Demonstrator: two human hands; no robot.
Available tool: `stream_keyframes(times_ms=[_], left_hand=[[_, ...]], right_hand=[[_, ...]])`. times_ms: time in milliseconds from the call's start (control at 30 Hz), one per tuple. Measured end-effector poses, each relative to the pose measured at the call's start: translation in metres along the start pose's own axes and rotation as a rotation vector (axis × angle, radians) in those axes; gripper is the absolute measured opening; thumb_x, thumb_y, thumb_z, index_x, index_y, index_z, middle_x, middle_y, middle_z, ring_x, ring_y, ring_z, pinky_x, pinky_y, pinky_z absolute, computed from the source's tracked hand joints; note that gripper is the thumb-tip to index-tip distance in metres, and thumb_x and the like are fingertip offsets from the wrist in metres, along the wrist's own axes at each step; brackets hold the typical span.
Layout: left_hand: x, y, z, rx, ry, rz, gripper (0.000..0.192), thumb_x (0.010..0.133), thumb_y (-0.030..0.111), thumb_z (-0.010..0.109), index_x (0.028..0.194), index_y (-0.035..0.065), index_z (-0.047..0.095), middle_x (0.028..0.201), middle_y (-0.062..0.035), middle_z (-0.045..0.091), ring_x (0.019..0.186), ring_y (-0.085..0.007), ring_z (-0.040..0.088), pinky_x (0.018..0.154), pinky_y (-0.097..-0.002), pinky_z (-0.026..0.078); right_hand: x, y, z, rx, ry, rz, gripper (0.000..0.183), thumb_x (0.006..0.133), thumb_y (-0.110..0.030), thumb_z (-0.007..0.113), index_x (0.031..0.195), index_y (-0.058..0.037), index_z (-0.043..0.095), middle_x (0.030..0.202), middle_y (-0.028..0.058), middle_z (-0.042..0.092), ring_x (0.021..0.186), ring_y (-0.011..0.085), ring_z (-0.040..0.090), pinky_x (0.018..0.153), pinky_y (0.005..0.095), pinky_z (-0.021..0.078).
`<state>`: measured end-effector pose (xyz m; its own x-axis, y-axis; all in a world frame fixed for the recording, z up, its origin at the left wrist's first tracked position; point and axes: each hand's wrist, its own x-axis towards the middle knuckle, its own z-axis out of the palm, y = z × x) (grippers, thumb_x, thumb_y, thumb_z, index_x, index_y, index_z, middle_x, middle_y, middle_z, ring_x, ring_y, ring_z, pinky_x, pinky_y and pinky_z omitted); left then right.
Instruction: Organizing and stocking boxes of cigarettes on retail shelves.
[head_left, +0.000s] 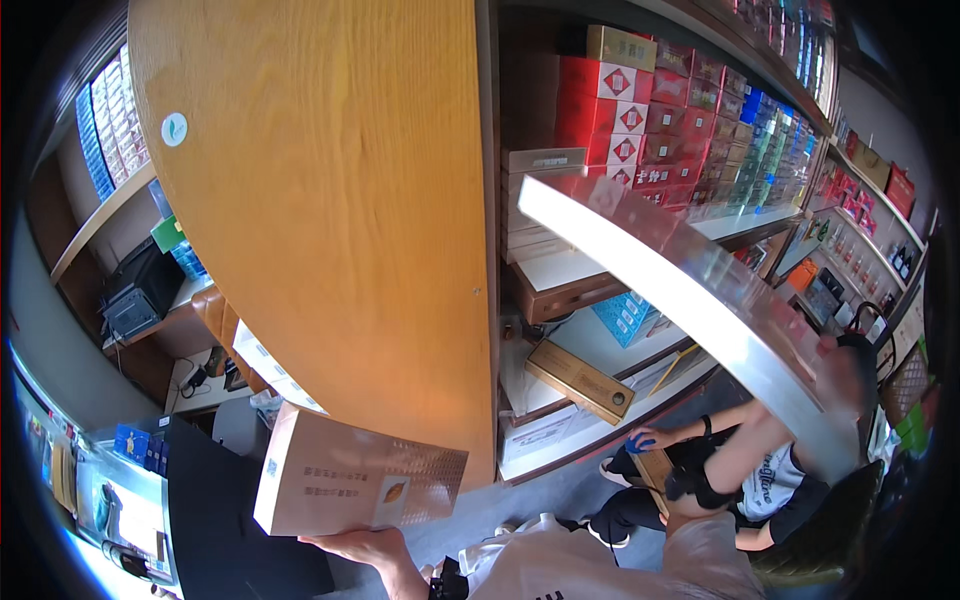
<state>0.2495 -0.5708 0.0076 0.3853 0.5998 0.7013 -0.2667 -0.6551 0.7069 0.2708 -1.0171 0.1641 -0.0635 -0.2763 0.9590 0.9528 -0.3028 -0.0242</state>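
My left hand, with a black band at the wrist, supports and grips a rose-brown printed carton from below, beside the lower edge of a wooden panel. My right forearm rises from a white sleeve at the lower right towards the bright edge of a long clear panel. Blur and overlap keep me from telling my right hand's fingers or its hold. Behind the clear panel, red cartons and other coloured cartons stand stacked on a shelf. A gold-brown box lies tilted on a lower shelf.
A person sits at right, one hand on a blue cloth by a brown box. Light blue boxes lie on a shelf. A black counter and a black machine stand left; shelves with bottles are far right.
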Motion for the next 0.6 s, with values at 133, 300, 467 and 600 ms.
stream_keyframes(times_ms=[133, 300, 467, 600], left_hand=[[0.007, 0.034, 0.013, -0.239, 0.097, -0.241, 0.060, 0.088, 0.049, 0.027, 0.137, 0.0199, 0.007, 0.137, -0.0086, 0.016, 0.124, -0.0271, 0.025, 0.100, -0.0505, 0.025], [0.024, 0.077, 0.019, -0.640, 0.295, -0.707, 0.065, 0.086, 0.059, 0.014, 0.129, 0.0114, 0.026, 0.126, -0.0098, 0.030, 0.119, -0.0242, 0.029, 0.097, -0.0490, 0.025], [0.022, 0.073, 0.017, -0.628, 0.348, -0.689, 0.066, 0.084, 0.061, 0.018, 0.128, 0.0128, 0.028, 0.126, -0.0084, 0.031, 0.118, -0.0249, 0.031, 0.096, -0.0482, 0.027], [0.019, 0.068, 0.015, -0.612, 0.340, -0.664, 0.064, 0.083, 0.062, 0.024, 0.127, 0.0173, 0.029, 0.125, -0.0076, 0.032, 0.119, -0.0249, 0.032, 0.096, -0.0480, 0.029]], right_hand=[[0.014, 0.036, 0.078, -0.143, 0.061, -0.228, 0.044, 0.072, -0.008, 0.064, 0.106, -0.0069, 0.035, 0.107, 0.0156, 0.041, 0.099, 0.0299, 0.048, 0.085, 0.0384, 0.0435], [0.027, 0.050, 0.102, -0.425, 0.006, -0.376, 0.052, 0.068, -0.009, 0.069, 0.107, -0.0050, 0.036, 0.104, 0.0155, 0.041, 0.091, 0.0311, 0.053, 0.079, 0.0372, 0.0470], [0.023, 0.073, 0.115, -0.412, -0.024, -0.330, 0.050, 0.068, -0.012, 0.070, 0.105, -0.0051, 0.037, 0.102, 0.0140, 0.041, 0.093, 0.0289, 0.053, 0.080, 0.0371, 0.0464], [0.026, 0.074, 0.128, -0.449, -0.014, -0.322, 0.036, 0.074, -0.010, 0.061, 0.101, -0.0040, 0.038, 0.101, 0.0131, 0.040, 0.091, 0.0282, 0.054, 0.078, 0.0363, 0.0471]])
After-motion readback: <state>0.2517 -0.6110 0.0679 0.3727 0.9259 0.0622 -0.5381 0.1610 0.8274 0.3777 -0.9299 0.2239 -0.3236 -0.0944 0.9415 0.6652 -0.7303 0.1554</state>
